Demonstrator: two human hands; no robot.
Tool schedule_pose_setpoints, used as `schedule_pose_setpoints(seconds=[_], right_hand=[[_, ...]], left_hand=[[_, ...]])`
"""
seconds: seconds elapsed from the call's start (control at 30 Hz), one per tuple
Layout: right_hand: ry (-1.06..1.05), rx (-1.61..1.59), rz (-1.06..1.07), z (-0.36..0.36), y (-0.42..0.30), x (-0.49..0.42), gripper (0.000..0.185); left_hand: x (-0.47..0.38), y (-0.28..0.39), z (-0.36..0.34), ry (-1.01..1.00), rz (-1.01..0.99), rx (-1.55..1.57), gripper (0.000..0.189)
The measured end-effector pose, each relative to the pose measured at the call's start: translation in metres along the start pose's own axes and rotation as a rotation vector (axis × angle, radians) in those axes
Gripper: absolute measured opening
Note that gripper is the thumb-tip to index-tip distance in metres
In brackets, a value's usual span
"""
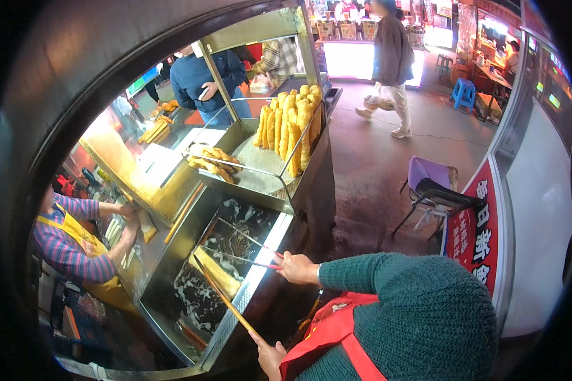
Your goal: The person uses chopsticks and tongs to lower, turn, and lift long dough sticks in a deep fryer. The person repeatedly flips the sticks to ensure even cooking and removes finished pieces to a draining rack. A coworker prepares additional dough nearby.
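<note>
My left hand [269, 355] grips a long wooden stick [226, 301], its dark far end lying over a pale yellow dough stick [214, 271]. The dough floats in dark, foaming oil in a metal frying vat [198, 364]. In my right hand [298, 267] are the red handles of a long, thin metal tool [245, 259], which looks like tongs. Its two rods spread apart over the oil, the lower one reaching towards the upper end of the dough. I cannot tell whether that rod touches it.
A wire-railed metal tray [255, 157] beyond the vat holds several upright fried dough sticks [291, 126]. Across the vat, a co-worker in a yellow apron [83, 238] handles pale dough strips. People stand or walk beyond the stall. A purple chair [429, 174] stands at right.
</note>
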State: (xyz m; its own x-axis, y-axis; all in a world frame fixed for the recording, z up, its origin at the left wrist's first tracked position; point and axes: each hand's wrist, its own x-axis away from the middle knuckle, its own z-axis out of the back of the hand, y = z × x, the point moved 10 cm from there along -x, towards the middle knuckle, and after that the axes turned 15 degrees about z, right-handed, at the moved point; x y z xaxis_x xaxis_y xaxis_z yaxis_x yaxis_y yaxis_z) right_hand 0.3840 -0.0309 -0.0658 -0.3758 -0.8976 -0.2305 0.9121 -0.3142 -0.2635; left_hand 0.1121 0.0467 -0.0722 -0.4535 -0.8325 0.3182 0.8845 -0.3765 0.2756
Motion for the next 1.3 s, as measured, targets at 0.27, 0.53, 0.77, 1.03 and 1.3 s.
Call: schedule_pose_setpoints(seconds=[0.27,0.53,0.77,1.03,1.3], right_hand=[[0.054,-0.023,0.02,-0.004,-0.002,-0.007,0.057],[-0.097,0.057,-0.1,-0.018,0.012,-0.003,0.062],[-0.034,0.048,-0.034,-0.008,0.0,-0.008,0.077],[-0.049,0.078,-0.025,-0.01,0.003,-0.01,0.079],[-0.024,0.07,-0.008,-0.006,-0.001,-0.01,0.077]], left_hand=[[0.019,0.02,0.027,0.017,0.011,-0.05,0.091],[0.015,0.024,0.028,0.046,-0.085,0.033,0.084],[0.022,0.018,0.031,0.083,-0.045,0.034,0.074],[0.016,0.019,0.026,0.066,-0.033,0.037,0.076],[-0.003,0.01,0.057,0.118,-0.183,0.281,0.059]])
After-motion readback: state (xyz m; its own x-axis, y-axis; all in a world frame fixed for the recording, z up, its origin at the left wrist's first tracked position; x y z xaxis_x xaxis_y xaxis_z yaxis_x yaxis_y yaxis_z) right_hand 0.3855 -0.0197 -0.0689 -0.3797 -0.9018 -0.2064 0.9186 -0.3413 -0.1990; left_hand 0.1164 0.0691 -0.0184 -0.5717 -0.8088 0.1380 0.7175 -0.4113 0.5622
